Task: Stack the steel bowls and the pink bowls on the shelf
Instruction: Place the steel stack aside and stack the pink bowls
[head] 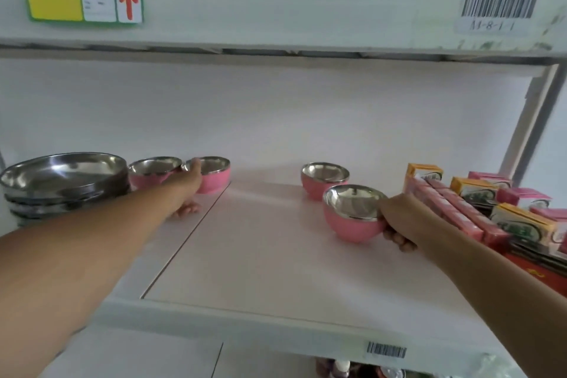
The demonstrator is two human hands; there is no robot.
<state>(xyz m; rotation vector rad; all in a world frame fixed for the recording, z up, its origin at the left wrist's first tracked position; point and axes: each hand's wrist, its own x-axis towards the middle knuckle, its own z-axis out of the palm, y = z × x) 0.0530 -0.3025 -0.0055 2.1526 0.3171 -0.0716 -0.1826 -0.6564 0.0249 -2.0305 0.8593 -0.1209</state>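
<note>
A stack of steel bowls (64,181) stands at the far left of the white shelf (260,270). Beside it sit two pink bowls with steel insides, one (150,173) next to the stack and another (214,176) to its right. My left hand (188,190) reaches to that second bowl, thumb on its rim and fingers curled under it. A third pink bowl (322,181) stands at the back right. My right hand (399,221) grips a fourth pink bowl (352,215) by its right side, tilted and lifted slightly off the shelf.
Pink and orange cartons (478,205) are packed along the right end of the shelf. The upper shelf's front edge (276,9) carries a label with a red arrow and a barcode. The shelf's right post (527,126) stands behind the cartons.
</note>
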